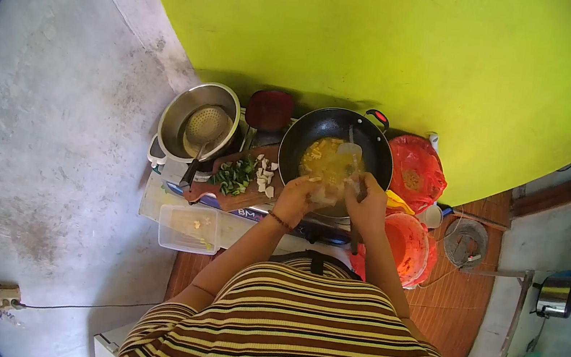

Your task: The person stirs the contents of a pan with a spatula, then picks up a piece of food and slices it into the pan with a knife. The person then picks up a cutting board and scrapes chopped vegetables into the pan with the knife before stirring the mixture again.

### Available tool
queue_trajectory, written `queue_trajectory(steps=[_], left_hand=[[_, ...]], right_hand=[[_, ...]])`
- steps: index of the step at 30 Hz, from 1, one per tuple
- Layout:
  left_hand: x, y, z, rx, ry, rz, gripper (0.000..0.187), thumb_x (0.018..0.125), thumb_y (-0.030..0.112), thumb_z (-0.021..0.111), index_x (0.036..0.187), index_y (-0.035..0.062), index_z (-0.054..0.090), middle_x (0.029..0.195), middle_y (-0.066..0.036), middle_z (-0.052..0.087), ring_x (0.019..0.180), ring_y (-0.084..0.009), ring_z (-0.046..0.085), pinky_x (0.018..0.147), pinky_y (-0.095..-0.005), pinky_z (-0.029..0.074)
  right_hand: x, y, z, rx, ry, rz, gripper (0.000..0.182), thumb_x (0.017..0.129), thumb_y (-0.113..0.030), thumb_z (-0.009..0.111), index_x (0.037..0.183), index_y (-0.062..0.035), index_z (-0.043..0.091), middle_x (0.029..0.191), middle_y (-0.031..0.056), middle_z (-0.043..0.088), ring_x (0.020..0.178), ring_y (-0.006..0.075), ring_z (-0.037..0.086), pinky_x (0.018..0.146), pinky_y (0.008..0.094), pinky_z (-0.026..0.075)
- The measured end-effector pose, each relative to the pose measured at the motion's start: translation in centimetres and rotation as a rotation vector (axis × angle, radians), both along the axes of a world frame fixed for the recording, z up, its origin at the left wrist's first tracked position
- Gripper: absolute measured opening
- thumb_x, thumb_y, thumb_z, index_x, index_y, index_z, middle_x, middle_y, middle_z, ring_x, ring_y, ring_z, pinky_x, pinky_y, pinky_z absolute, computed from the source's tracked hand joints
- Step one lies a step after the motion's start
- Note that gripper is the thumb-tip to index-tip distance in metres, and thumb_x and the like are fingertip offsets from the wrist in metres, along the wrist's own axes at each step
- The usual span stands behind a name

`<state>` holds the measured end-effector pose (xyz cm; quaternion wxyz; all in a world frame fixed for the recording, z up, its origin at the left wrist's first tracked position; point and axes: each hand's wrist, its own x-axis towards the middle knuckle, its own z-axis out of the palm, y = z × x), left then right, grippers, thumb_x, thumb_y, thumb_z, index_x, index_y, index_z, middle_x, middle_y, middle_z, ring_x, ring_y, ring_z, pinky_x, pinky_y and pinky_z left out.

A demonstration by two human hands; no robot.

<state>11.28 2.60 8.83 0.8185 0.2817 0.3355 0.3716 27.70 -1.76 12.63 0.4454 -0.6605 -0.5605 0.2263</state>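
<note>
I see my left hand and right hand both gripping a clear packet over the black wok's six o'clock rim; the cutting board lies at nine o'clock.

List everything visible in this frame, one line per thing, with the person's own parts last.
wok: 1, black, on the stove, holding yellow food
cutting board: 1, brown, left of the wok, with chopped greens and pale pieces
steel bowl: 1, silver, far left, strainer inside
plastic container: 1, clear, below the board
red bags: 2, right of the wok
wall: lime green
small clear item: 1, held over the wok; unclear what
left hand: on that item
right hand: on it too
</note>
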Motion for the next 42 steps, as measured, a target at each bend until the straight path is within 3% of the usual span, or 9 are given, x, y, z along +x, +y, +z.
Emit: queue_trajectory(steps=[5, 14, 20, 23, 26, 29, 32, 35, 42], left_hand=[[1.2, -0.1, -0.4, -0.236, -0.250, 0.006, 0.028, 0.092, 0.019, 0.049, 0.112, -0.0001, 0.052, 0.106, -0.010, 0.061, 0.094, -0.0218, 0.062, 0.083, -0.0339, 0.054], [2.0, -0.1, -1.9, -0.187, -0.214, 0.026, 0.021, 0.089, 0.012, 0.058, 0.107, 0.0042, 0.056, 0.105, -0.008, 0.061, 0.095, -0.0173, 0.061, 0.080, -0.0279, 0.054], [1.9, -0.5, -0.7, -0.107, -0.081, 0.055, 0.017, 0.086, 0.006, 0.059, 0.103, 0.0037, 0.058, 0.098, -0.008, 0.062, 0.087, -0.0165, 0.063, 0.077, -0.0287, 0.055], [1.6, -0.3, -1.4, -0.088, -0.110, 0.066, 0.017, 0.087, 0.005, 0.057, 0.104, 0.0038, 0.057, 0.098, -0.008, 0.062, 0.087, -0.0167, 0.063, 0.075, -0.0298, 0.055], [1.5, 0.1, -1.7, -0.124, -0.128, 0.103, 0.019, 0.087, 0.004, 0.055, 0.106, 0.0035, 0.056, 0.097, -0.009, 0.062, 0.086, -0.0178, 0.063, 0.073, -0.0307, 0.056], [1.5, 0.2, -0.8, -0.141, -0.111, 0.114, 0.021, 0.087, 0.005, 0.054, 0.108, 0.0035, 0.054, 0.097, -0.009, 0.062, 0.085, -0.0189, 0.063, 0.070, -0.0312, 0.057], [1.4, 0.3, -0.9, -0.132, -0.076, 0.088, 0.022, 0.088, 0.007, 0.053, 0.110, 0.0037, 0.053, 0.098, -0.009, 0.062, 0.085, -0.0197, 0.063, 0.066, -0.0307, 0.057], [1.8, 0.2, -0.9, -0.096, -0.018, 0.092, 0.020, 0.088, 0.008, 0.053, 0.108, 0.0038, 0.055, 0.098, -0.010, 0.062, 0.084, -0.0196, 0.064, 0.064, -0.0303, 0.057], [1.8, -0.1, -1.1, -0.017, -0.039, 0.085, 0.018, 0.086, 0.006, 0.058, 0.103, 0.0030, 0.058, 0.097, -0.009, 0.063, 0.085, -0.0177, 0.063, 0.067, -0.0298, 0.056]], right_hand=[[0.1, 0.0, -0.1, -0.023, 0.181, 0.086, 0.023, 0.078, -0.012, 0.063, 0.095, 0.0035, 0.058, 0.079, 0.0157, 0.063, 0.070, 0.0197, 0.063, 0.063, 0.0307, 0.048], [0.1, -0.1, -0.1, -0.002, -0.029, 0.115, 0.027, 0.077, -0.012, 0.063, 0.099, 0.0039, 0.059, 0.084, 0.0224, 0.063, 0.074, 0.0337, 0.064, 0.066, 0.0352, 0.050], [0.6, 0.3, -1.3, 0.095, -0.196, 0.116, 0.029, 0.078, -0.017, 0.066, 0.102, -0.0002, 0.062, 0.076, 0.0146, 0.062, 0.061, 0.0227, 0.059, 0.059, 0.0301, 0.046], [0.7, 0.5, -2.3, 0.203, -0.126, 0.146, 0.029, 0.079, -0.019, 0.067, 0.101, -0.0012, 0.063, 0.070, 0.0088, 0.061, 0.057, 0.0174, 0.056, 0.055, 0.0270, 0.044], [0.5, 0.1, -2.8, 0.086, 0.079, 0.181, 0.029, 0.085, -0.023, 0.062, 0.107, -0.0032, 0.061, 0.065, 0.0026, 0.055, 0.050, 0.0096, 0.050, 0.048, 0.0228, 0.039], [0.0, -0.6, -0.1, -0.235, 0.436, 0.090, 0.034, 0.092, -0.027, 0.052, 0.111, 0.0001, 0.056, 0.071, 0.0067, 0.058, 0.056, 0.0104, 0.053, 0.050, 0.0253, 0.043], [0.6, -0.9, -1.0, -0.235, 0.511, 0.196, 0.040, 0.096, -0.031, 0.042, 0.124, -0.0025, 0.047, 0.068, 0.0031, 0.054, 0.050, 0.0055, 0.046, 0.044, 0.0209, 0.036], [0.3, -1.2, -1.5, -0.226, 0.547, 0.243, 0.042, 0.097, -0.033, 0.040, 0.129, -0.0055, 0.043, 0.065, 0.0026, 0.052, 0.048, 0.0058, 0.043, 0.045, 0.0206, 0.034], [-0.7, -1.5, -0.5, -0.162, 0.222, 0.264, 0.042, 0.097, -0.030, 0.036, 0.134, -0.0115, 0.038, 0.082, 0.0193, 0.061, 0.072, 0.0317, 0.062, 0.066, 0.0338, 0.045]])
